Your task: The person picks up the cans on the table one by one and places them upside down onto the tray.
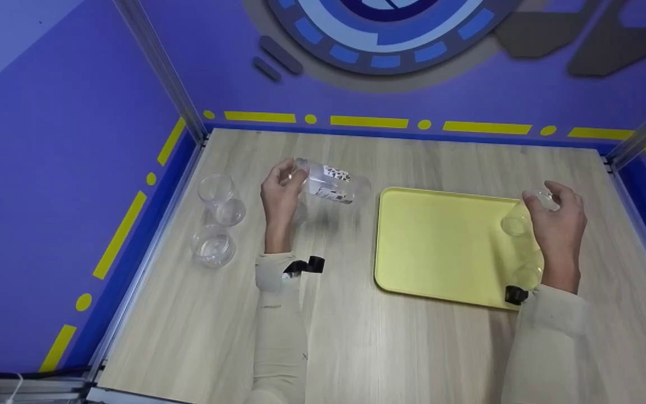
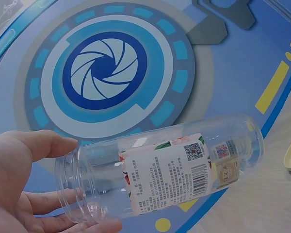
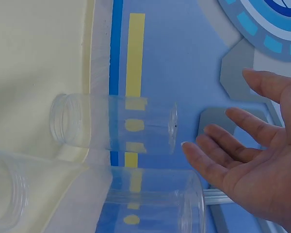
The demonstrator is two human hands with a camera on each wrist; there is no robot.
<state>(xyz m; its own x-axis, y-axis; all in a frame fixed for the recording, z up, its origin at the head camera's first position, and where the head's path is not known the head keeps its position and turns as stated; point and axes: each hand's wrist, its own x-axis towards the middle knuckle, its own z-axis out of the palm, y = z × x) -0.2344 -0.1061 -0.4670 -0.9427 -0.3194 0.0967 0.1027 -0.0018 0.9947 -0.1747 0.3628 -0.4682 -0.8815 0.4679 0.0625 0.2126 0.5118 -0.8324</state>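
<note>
My left hand [image 1: 281,193] grips a clear plastic jar [image 1: 334,182] around its threaded mouth end and holds it nearly level above the table. Printed labels [image 2: 165,174] with a barcode cover part of its side. Over the right side of the yellow tray [image 1: 446,247] is my right hand [image 1: 561,224], fingers spread and slightly bent. Two clear jars stand there mouth-down: a farther jar [image 3: 136,121] and a nearer jar [image 3: 150,199]. In the right wrist view the fingers are apart from both; the hand and forearm partly cover the jars in the head view.
Clear round containers or lids sit at the table's left: one at the back [image 1: 216,188], a smaller one [image 1: 229,212] and one nearer [image 1: 213,247]. Another clear round item [image 1: 299,213] is partly hidden by my left wrist. Purple panels [image 1: 93,168] bound the table.
</note>
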